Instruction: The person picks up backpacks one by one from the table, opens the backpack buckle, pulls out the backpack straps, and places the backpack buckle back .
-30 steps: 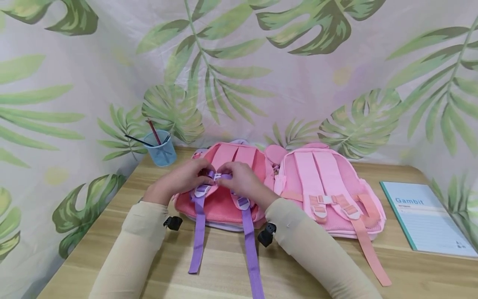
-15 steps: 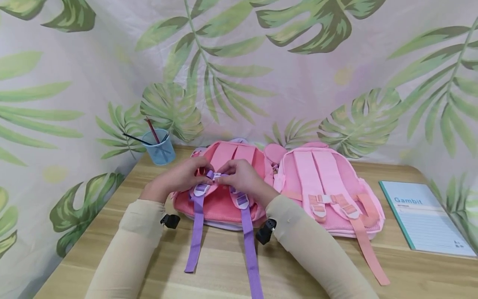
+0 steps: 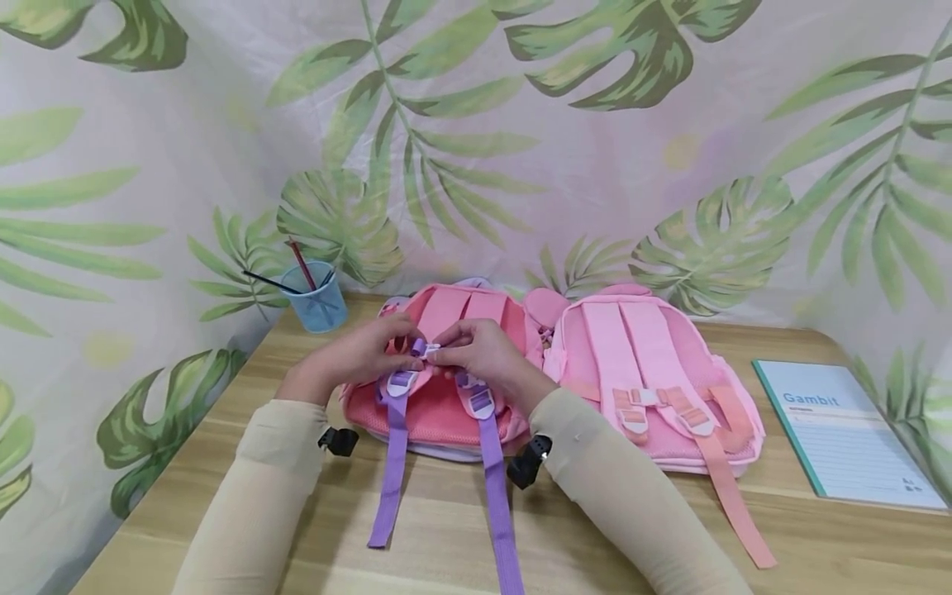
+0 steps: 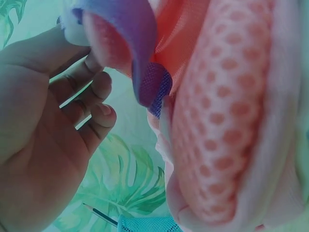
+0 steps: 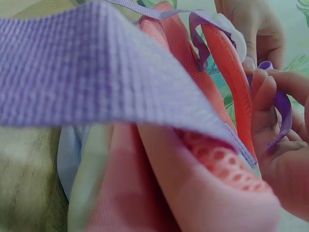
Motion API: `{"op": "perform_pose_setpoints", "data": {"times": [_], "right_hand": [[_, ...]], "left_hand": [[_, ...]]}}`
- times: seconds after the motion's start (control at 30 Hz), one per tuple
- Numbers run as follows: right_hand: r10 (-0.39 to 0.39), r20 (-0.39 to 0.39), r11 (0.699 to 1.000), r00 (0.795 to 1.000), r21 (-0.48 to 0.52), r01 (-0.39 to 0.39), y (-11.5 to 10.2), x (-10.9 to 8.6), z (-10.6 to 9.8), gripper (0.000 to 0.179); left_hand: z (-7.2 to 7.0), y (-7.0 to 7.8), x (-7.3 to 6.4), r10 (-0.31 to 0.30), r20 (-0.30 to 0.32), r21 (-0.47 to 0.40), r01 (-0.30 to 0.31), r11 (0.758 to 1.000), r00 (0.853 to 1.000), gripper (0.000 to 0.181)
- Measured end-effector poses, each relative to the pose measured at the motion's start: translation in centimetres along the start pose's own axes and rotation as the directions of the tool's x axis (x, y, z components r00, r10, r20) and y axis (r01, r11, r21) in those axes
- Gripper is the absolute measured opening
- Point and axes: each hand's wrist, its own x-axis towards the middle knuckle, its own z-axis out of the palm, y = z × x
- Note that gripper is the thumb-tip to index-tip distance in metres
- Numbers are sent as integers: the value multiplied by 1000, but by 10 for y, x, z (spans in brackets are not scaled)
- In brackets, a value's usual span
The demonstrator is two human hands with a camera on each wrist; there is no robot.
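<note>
A coral-pink backpack (image 3: 439,426) lies back side up on the table, its shoulder straps towards me. My left hand (image 3: 360,351) and right hand (image 3: 479,357) meet over its middle at a small white buckle (image 3: 431,350) on a purple chest strap. Thumb and fingers of each hand pinch one side of it; the fingers partly hide the buckle. In the right wrist view, a purple strap (image 5: 285,113) loops through my right hand's fingers. White adjusters (image 3: 402,382) sit on both shoulder straps, with purple strap tails (image 3: 497,504) hanging onto the table.
A lighter pink backpack (image 3: 647,347) with a fastened white buckle (image 3: 649,397) lies close on the right. A notebook (image 3: 848,438) is at the far right. At the back left stands a blue mesh cup (image 3: 318,302) with pencils. A leaf-patterned cloth (image 3: 446,165) hangs behind the table.
Both hands stay at the buckle with small finger movements. The purple strap beside the left fingers shows more than a second ago. The backpacks have stayed in place.
</note>
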Motion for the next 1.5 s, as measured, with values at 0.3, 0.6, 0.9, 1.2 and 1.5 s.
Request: {"op": "perform_pose_setpoints", "data": {"times": [0.3,0.6,0.9,1.2,1.5], "right_hand": [[-38,27,993,999,109,35,-3,-2,5,22],[-46,30,984,998,175,40,-2,-2,4,21],[-16,20,964,1000,264,10,0,-4,3,25],[-38,-2,934,999,355,36,2,-6,3,27],[1,-13,963,1000,270,2,1,-9,-2,27]], "left_hand": [[5,-7,-3,2,35,-8,-2,1000,999,22],[5,-7,-3,-31,65,-35,33,999,997,24],[7,-7,-2,-34,75,-47,38,998,997,23],[7,-4,0,-42,80,-23,44,999,996,22],[7,0,-7,-54,-8,-128,52,990,999,32]]}}
